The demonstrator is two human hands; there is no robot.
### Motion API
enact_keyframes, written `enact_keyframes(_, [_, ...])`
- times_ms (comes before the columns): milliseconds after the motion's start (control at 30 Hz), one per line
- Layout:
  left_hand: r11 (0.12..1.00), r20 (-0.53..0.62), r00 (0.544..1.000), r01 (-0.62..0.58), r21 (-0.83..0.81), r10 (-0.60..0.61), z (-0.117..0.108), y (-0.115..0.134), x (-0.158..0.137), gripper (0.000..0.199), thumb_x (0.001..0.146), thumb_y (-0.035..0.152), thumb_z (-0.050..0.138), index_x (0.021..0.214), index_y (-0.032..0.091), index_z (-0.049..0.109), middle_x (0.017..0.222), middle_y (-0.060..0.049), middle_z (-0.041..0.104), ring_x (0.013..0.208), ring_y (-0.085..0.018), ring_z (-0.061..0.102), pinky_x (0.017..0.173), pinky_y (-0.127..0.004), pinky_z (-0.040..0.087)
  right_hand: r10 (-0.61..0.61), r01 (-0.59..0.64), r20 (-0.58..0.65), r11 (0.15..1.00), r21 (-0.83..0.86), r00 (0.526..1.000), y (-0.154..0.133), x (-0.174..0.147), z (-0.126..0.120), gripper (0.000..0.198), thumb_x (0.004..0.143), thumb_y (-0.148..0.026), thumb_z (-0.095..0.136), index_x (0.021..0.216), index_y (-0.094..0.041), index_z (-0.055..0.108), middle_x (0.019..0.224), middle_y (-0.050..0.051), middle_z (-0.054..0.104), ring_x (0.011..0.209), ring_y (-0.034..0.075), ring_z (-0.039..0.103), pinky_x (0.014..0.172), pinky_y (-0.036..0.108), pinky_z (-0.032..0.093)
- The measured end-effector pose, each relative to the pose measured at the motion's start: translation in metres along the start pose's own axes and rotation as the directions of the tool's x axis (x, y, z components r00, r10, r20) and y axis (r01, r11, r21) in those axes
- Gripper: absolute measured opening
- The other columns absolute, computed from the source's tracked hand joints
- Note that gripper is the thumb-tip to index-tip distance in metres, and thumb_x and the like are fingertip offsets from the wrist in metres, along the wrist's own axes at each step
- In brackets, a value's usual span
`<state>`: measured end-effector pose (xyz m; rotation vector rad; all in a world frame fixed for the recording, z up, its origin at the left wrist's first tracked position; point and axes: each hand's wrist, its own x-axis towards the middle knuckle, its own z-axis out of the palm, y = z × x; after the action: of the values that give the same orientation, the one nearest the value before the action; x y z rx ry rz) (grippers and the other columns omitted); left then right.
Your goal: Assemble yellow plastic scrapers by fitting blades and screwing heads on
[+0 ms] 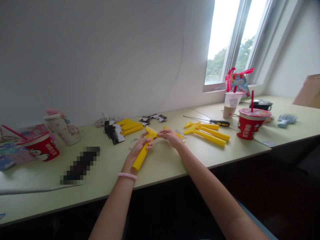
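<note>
A yellow plastic scraper with a T-shaped head lies tilted in my left hand, whose fingers wrap round the handle just below the head. My right hand is closed in a pinch at the right end of that head, touching it; anything small between the fingertips is hidden. Small metal parts are scattered on the table left of the scraper. Just beyond my right hand lie another yellow piece and a metal blade-like strip. Several more yellow scrapers rest to the right.
Yellow handles and black cards are piled behind my left hand. A screwdriver lies at the back. Red cups, a clear drink cup, a bottle and a pixelated dark object occupy the sides.
</note>
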<state>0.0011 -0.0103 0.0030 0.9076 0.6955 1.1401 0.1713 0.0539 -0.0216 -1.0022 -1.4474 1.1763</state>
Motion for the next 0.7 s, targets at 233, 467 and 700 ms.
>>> enact_keyframes(233, [1.0,0.012,1.0,0.002,0.019,-0.002,0.001,-0.001,-0.001,0.056,0.069,0.007,0.06,0.118,0.023,0.039,0.084,-0.002,0.054,0.048,-0.002,0.046,0.039,-0.012,0.035,-0.042,0.042,0.013,0.999,-0.015,0.999,0.002,-0.001,0.0,0.025,0.057,-0.035,0.068,0.073,-0.017,0.065,0.068,0.0,0.062,0.068,0.013,0.054,0.066,0.025,0.039])
enact_keyframes(467, [0.999,-0.002,0.999,-0.045,-0.021,0.045,-0.007,-0.003,0.005,0.051,0.071,0.005,0.058,0.116,0.023,0.04,0.092,-0.006,0.057,0.049,-0.002,0.046,0.04,-0.011,0.036,-0.056,0.056,-0.08,0.998,-0.006,0.995,-0.001,0.003,-0.002,0.033,0.068,-0.042,0.061,0.09,-0.018,0.066,0.091,0.005,0.065,0.081,0.016,0.057,0.071,0.027,0.042])
enact_keyframes(700, [0.997,-0.103,0.994,-0.052,-0.058,0.046,-0.008,-0.002,0.007,0.049,0.072,0.004,0.057,0.115,0.021,0.038,0.089,-0.007,0.057,0.048,-0.002,0.047,0.039,-0.011,0.036,-0.286,0.076,-0.134,0.618,-0.783,0.949,0.004,-0.005,-0.041,0.014,0.072,-0.027,0.059,0.075,-0.018,0.07,0.089,0.009,0.059,0.09,0.023,0.049,0.084,0.035,0.035])
